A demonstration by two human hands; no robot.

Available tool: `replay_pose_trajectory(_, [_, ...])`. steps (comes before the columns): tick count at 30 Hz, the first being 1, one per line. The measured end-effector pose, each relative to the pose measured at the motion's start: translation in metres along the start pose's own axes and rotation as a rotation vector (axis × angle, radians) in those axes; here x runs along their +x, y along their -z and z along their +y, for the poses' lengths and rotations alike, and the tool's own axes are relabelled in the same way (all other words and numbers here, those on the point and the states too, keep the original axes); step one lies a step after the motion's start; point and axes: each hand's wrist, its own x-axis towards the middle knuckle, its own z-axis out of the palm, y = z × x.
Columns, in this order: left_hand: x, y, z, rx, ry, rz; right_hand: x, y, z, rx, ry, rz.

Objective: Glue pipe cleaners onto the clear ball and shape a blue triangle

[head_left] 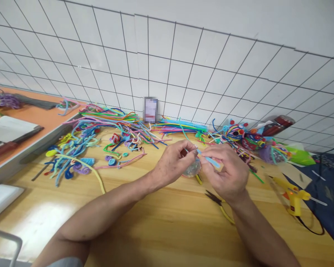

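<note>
Both my hands meet above the middle of the wooden table. My right hand (225,168) is closed around a light blue pipe cleaner (212,162), whose short end sticks out below the fingers. Thumb and forefinger of my left hand (174,159) pinch together at the other end of the blue piece. A clear, shiny round object (192,168) shows just beneath the hands; I cannot tell whether they touch it. Yellow-handled pliers (218,202) lie on the table, partly hidden by my right wrist.
Bent and coiled pipe cleaners (80,155) spread over the left side. Straight bundles (180,126) line the wall, near an upright phone (150,110). Colourful finished figures (239,133) and a dark red can (284,121) are at back right. A yellow glue gun (295,198) with a cord stands right.
</note>
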Motion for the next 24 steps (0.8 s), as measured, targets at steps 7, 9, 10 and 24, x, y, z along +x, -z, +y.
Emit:
replay_pose_trajectory(7, [0.006,0.010,0.005,-0.341,0.172,-0.035,-0.006,-0.002,0.008,-0.179,0.188,-0.047])
replay_pose_trajectory(9, [0.006,0.012,0.007,-0.390,0.193,-0.039,-0.007,-0.002,0.010,-0.218,0.198,-0.039])
replay_pose_trajectory(10, [0.007,0.013,0.008,-0.408,0.199,-0.040,-0.007,-0.003,0.010,-0.220,0.201,-0.031])
replay_pose_trajectory(24, [0.010,0.017,0.012,-0.475,0.207,-0.063,-0.018,-0.007,0.021,-0.219,0.175,-0.007])
